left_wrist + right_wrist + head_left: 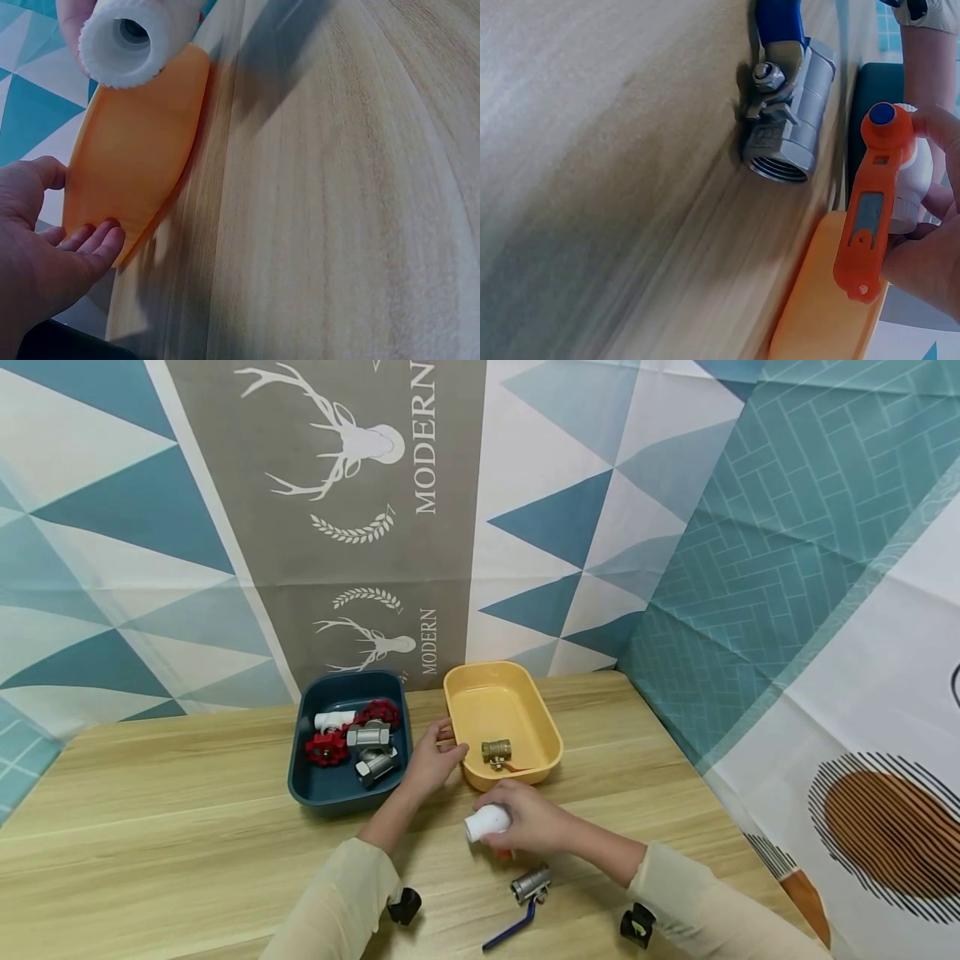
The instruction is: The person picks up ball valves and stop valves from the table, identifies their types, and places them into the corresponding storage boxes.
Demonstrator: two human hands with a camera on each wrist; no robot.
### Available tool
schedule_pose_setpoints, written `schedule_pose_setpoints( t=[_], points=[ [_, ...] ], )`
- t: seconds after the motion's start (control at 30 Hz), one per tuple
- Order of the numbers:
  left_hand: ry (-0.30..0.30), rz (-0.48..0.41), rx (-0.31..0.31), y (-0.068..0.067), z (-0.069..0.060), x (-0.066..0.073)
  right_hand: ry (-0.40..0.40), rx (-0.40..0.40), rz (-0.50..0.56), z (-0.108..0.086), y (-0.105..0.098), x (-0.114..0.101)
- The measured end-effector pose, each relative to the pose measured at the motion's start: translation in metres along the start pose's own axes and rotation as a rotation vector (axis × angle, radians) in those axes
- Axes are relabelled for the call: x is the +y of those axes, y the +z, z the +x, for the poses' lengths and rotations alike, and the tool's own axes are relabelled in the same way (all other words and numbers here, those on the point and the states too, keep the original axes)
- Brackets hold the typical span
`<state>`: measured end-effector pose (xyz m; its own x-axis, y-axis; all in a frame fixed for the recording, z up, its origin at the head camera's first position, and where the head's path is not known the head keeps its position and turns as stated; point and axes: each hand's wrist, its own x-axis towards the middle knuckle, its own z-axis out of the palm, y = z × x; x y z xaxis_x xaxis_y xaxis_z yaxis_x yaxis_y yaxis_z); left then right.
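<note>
My right hand (536,818) grips a white plastic ball valve (487,822) above the table, in front of the yellow bin (546,727). Its orange lever handle (866,232) faces the right wrist camera. In the left wrist view the round open end of the white valve (124,45) shows. My left hand (431,764) rests against the left side of the yellow bin, its fingers spread and slightly bent. Inside that bin lies a brass ball valve (496,752) with a reddish lever. A metal ball valve (531,884) with a blue lever lies on the table below my right hand.
A dark blue bin (322,797) stands left of the yellow one. It holds metal valves (369,737), red handwheels (327,748) and a white fitting (333,720). Behind the wooden table (187,827) hangs a patterned cloth (375,543).
</note>
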<state>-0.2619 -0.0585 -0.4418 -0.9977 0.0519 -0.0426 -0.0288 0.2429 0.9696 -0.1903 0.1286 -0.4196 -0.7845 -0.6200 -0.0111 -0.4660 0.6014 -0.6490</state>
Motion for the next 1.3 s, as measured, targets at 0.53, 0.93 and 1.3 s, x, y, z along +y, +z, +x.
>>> schedule_pose_setpoints(
  t=[0.53, 0.93, 1.3],
  points=[
    [0.001, 0.007, 0.007, 0.0, -0.002, 0.002, 0.003, 0.003, -0.004, 0.0, -0.019, -0.007],
    [-0.005, 0.001, 0.009, 0.001, -0.001, 0.001, 0.026, 0.027, 0.004, 0.002, -0.03, -0.01],
    [0.001, 0.014, 0.007, 0.001, -0.003, 0.001, 0.011, 0.045, -0.016, 0.004, -0.041, -0.01]
  ],
)
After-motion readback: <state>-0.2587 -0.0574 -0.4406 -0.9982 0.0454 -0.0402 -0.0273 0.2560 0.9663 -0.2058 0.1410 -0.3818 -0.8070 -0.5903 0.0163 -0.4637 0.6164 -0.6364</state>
